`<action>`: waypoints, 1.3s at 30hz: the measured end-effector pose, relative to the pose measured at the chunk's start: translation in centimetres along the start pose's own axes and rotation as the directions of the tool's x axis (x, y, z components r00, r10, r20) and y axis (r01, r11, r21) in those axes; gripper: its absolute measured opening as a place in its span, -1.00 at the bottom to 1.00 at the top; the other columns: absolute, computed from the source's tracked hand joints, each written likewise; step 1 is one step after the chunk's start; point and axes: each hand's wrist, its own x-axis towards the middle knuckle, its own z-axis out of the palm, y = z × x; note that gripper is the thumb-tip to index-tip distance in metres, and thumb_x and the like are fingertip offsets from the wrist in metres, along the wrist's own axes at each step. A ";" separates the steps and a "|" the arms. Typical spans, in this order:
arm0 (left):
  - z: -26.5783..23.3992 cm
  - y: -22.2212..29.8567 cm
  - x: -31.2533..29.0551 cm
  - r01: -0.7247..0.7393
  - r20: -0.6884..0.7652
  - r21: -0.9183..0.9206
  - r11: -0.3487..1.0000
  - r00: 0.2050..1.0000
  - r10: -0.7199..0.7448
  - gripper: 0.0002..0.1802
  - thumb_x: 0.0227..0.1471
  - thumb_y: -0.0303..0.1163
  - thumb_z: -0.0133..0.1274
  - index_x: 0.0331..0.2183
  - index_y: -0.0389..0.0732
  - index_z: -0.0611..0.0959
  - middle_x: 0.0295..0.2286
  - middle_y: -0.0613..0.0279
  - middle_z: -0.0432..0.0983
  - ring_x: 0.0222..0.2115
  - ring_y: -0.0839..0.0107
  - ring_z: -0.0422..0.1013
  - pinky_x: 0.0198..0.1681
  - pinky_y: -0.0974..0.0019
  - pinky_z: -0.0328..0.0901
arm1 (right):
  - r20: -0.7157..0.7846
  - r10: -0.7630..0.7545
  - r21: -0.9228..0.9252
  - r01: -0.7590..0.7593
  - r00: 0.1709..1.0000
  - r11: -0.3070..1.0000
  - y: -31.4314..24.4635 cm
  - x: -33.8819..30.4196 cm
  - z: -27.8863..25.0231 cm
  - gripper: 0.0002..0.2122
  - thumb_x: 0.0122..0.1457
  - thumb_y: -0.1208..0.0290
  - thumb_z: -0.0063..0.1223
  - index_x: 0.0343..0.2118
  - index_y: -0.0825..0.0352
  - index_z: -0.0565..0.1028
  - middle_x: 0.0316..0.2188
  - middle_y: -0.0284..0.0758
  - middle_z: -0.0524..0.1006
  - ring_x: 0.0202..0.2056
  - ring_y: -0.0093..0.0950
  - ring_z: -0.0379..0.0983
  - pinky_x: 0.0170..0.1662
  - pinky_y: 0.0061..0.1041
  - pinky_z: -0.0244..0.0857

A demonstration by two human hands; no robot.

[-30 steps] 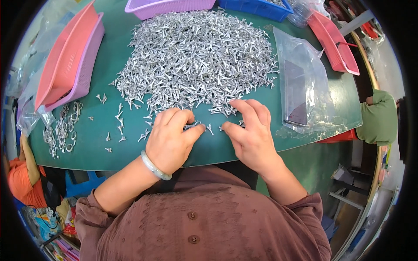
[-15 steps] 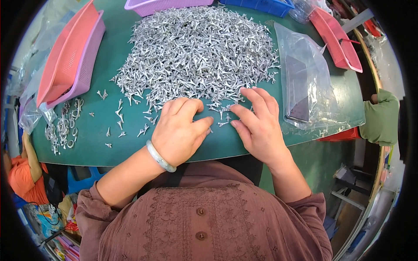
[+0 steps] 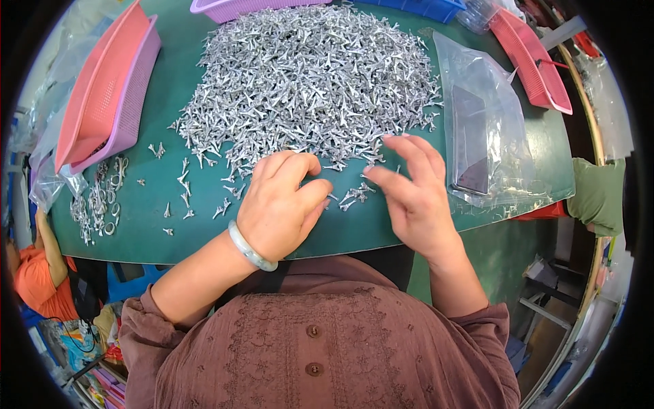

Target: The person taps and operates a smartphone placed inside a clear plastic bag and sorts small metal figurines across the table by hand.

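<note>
A broad pile of small silver tower-shaped metal pieces (image 3: 313, 82) covers the middle of the green table (image 3: 184, 238). My left hand (image 3: 283, 194), with a pale bangle (image 3: 248, 247) at its wrist, rests at the pile's near edge with curled fingers. A bit of silver shows beside its fingertips; the grip underneath is hidden. My right hand (image 3: 419, 194) is raised at the pile's near right edge, fingers and thumb apart, slightly blurred. Between the hands lies a small cluster of pieces (image 3: 354, 195). Several loose pieces (image 3: 184, 180) are scattered left of my left hand.
Key rings with chains (image 3: 102, 198) lie at the left, near nested pink and purple baskets (image 3: 109, 88). A plastic bag (image 3: 501, 116) with a dark flat object lies right, beside a red basket (image 3: 528, 61). Purple (image 3: 225, 10) and blue (image 3: 436, 8) baskets stand behind. Other people sit at both sides.
My right hand has moved slightly right, away from the cluster, with its fingers wider apart. The pieces between the hands now lie closer together. My left hand is nearly unmoved.
</note>
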 end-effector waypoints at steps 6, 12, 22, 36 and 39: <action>0.3 0.7 0.4 -0.014 0.001 -0.009 1.000 1.000 0.014 -0.64 -0.21 -0.45 0.27 -0.23 -0.17 0.68 -0.28 0.17 0.43 -0.22 0.17 0.37 -0.08 0.15 0.22 | 0.023 0.118 -0.016 -0.117 0.993 0.993 0.2 0.0 -0.1 -0.77 -0.03 0.54 0.21 -0.24 0.30 0.55 0.01 -0.18 0.41 0.06 -0.11 0.28 0.11 -0.14 0.15; 0.4 1.3 0.6 -0.048 0.054 0.008 0.999 0.997 0.047 -0.62 -0.21 -0.41 0.28 -0.22 -0.13 0.67 -0.25 0.18 0.43 -0.19 0.17 0.36 -0.08 0.14 0.21 | 0.010 0.112 0.005 -0.112 0.994 0.994 0.7 0.0 -0.5 -0.83 -0.04 0.55 0.20 -0.33 0.31 0.53 -0.01 -0.19 0.43 0.06 -0.12 0.30 0.10 -0.15 0.16; 0.0 1.3 1.0 -0.009 0.031 0.019 1.000 0.999 0.009 -0.63 -0.17 -0.42 0.26 -0.20 -0.16 0.65 -0.25 0.16 0.43 -0.19 0.16 0.37 -0.08 0.12 0.22 | 0.011 0.119 -0.022 -0.119 0.993 0.993 0.4 0.3 -0.1 -0.77 -0.06 0.57 0.17 -0.27 0.26 0.57 -0.01 -0.19 0.43 0.05 -0.12 0.30 0.09 -0.16 0.17; 0.5 1.1 1.1 -0.061 -0.029 0.109 0.992 0.998 0.064 -0.66 -0.21 -0.51 0.23 -0.25 -0.21 0.65 -0.26 0.16 0.45 -0.19 0.14 0.38 -0.08 0.12 0.23 | -0.077 0.155 0.104 -0.146 0.985 0.984 1.4 -0.9 -1.9 -0.66 -0.07 0.80 -0.02 -0.18 0.39 0.50 -0.08 -0.13 0.48 -0.10 -0.11 0.41 -0.04 -0.28 0.33; 0.7 1.4 1.4 -0.064 -0.040 0.101 0.993 0.997 0.068 -0.65 -0.20 -0.52 0.22 -0.24 -0.21 0.66 -0.26 0.16 0.45 -0.20 0.14 0.38 -0.08 0.12 0.23 | -0.113 0.196 0.154 -0.178 0.974 0.972 1.6 -1.7 -2.4 -0.73 0.00 0.78 0.00 -0.19 0.44 0.48 -0.13 -0.10 0.49 -0.12 -0.11 0.43 -0.05 -0.29 0.33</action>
